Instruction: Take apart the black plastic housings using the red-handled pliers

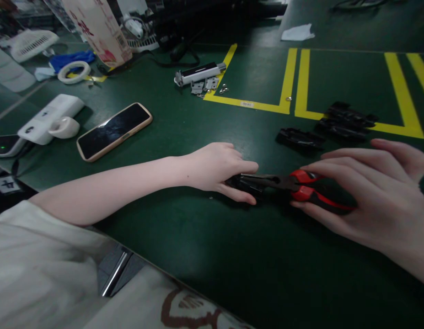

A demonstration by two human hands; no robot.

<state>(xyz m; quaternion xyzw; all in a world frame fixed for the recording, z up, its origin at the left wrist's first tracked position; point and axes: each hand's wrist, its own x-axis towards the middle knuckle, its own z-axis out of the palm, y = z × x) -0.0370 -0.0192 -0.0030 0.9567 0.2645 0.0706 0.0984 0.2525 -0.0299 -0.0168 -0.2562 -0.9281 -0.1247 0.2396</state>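
My left hand grips a small black plastic part low over the green table, thumb on the near side and fingers on the far side. In my right hand are long-nose pliers with red and black handles. Their jaws point left and lie at the black part, close to my left fingertips; whether they pinch it I cannot tell. Just beyond my right hand, more black plastic parts lie in a pile, with a single similar one to their left.
A phone lies left of my forearm, near a white power strip and a small tape roll. Farther back are a white-and-black device, metal brackets and small rings. Yellow tape marks rectangles on the table.
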